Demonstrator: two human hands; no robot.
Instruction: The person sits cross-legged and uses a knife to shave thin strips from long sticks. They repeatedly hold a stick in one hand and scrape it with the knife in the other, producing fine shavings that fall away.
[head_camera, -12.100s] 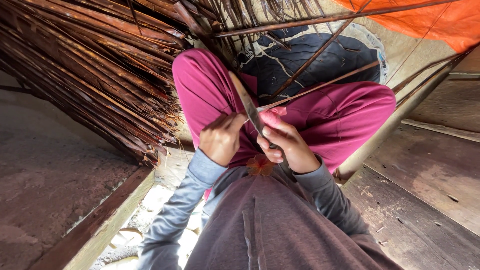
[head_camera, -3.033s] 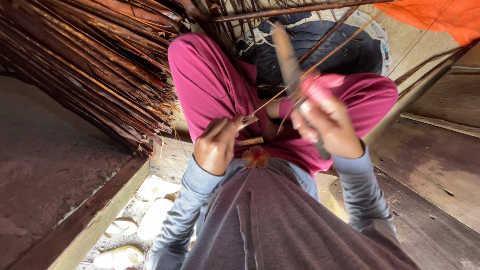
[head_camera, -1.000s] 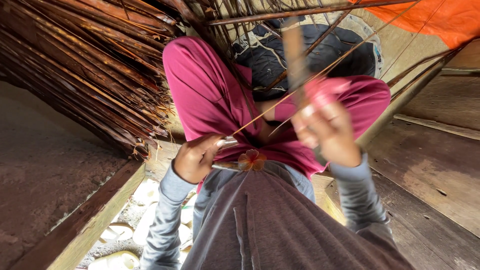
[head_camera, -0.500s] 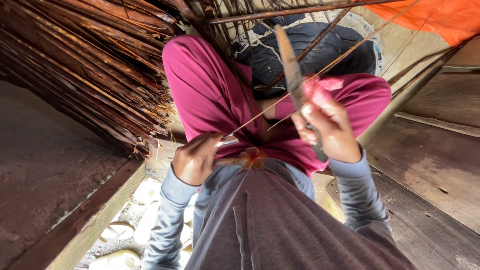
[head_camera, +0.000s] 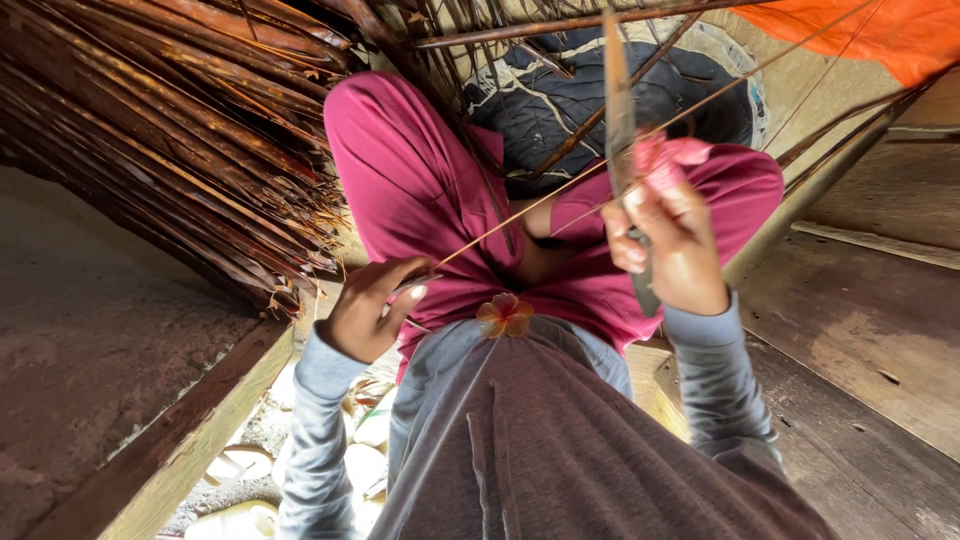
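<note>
I sit with crossed legs in magenta trousers (head_camera: 420, 180). My left hand (head_camera: 368, 310) pinches the near end of a thin brown palm-leaf rib (head_camera: 560, 190) that runs up and to the right across my lap. My right hand (head_camera: 672, 250) grips a long knife (head_camera: 618, 110), its blade pointing up and crossing the rib; a pink cloth strip (head_camera: 668, 160) is wrapped by the thumb. A small orange flower ornament (head_camera: 505, 315) sits on my grey top.
A big heap of dry brown leaf ribs (head_camera: 160, 130) lies on the left. A dark blue cloth (head_camera: 560, 100) lies beyond my legs, an orange tarp (head_camera: 880, 35) at top right. Wooden floor boards (head_camera: 860, 330) on the right, a wooden beam (head_camera: 170, 450) and stones lower left.
The knife blade has swung more upright and my right hand has risen slightly. My left hand has opened its fingers a little along the rib's end.
</note>
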